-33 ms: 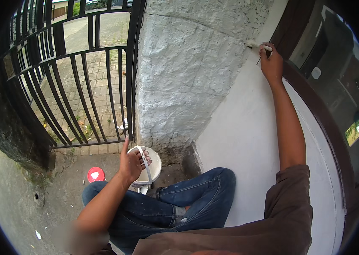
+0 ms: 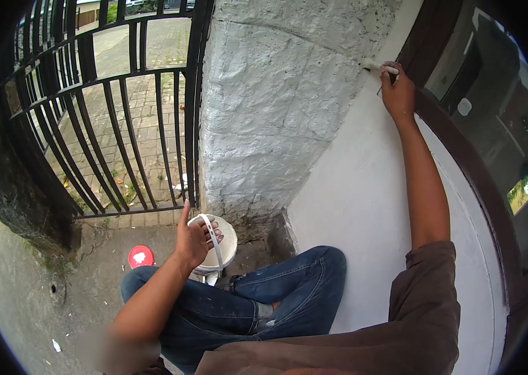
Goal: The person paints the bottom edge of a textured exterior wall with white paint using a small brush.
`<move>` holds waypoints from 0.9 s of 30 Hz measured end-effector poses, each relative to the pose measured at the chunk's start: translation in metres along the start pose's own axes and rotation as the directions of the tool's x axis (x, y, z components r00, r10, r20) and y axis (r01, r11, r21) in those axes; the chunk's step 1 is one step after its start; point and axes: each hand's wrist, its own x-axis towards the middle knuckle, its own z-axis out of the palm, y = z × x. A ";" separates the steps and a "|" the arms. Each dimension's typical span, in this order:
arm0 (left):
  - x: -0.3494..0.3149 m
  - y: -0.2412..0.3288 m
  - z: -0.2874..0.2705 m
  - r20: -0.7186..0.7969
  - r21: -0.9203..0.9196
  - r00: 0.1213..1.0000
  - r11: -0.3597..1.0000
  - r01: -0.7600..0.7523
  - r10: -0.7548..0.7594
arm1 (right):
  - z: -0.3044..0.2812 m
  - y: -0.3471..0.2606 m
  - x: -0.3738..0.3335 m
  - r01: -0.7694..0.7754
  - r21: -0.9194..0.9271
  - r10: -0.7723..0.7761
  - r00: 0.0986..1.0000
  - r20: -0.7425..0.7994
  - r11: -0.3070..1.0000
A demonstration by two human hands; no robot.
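Note:
My right hand (image 2: 398,90) is closed around the handle of a paintbrush (image 2: 371,64), high at the right. The pale bristles touch the rough white-painted stone wall (image 2: 276,106), close to where it meets the smooth white wall (image 2: 351,181). Lower down, my left hand (image 2: 194,240) has its fingers hooked under the white strap handle of a bucket (image 2: 230,240), while the thumb points up. The bucket is white inside and stands or hangs at the foot of the stone wall; whether it bears on the ground cannot be told.
A red lid (image 2: 141,257) with a white paint patch lies on the concrete ground. A black metal gate (image 2: 120,119) stands at the left, with brick paving behind it. At the right is a window (image 2: 495,125) with a dark brown frame. My bent legs (image 2: 301,275) are below the bucket.
My right hand and the paintbrush have shifted very slightly against the wall. The left hand and the bucket have not moved.

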 end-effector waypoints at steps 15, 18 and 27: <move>-0.002 0.000 0.003 -0.007 0.022 1.000 1.000 0.000 0.000 | 0.009 -0.063 0.000 0.059 0.418 -0.103 0.991 0.082 0.907; -0.002 0.000 0.004 -0.008 0.012 1.000 1.000 -0.003 0.003 | 0.010 -0.058 0.002 0.087 0.553 -0.152 0.986 0.072 0.828; -0.002 0.003 0.004 0.006 0.007 1.000 1.000 -0.003 0.002 | -0.011 0.000 0.003 0.015 0.089 -0.020 0.998 0.054 0.996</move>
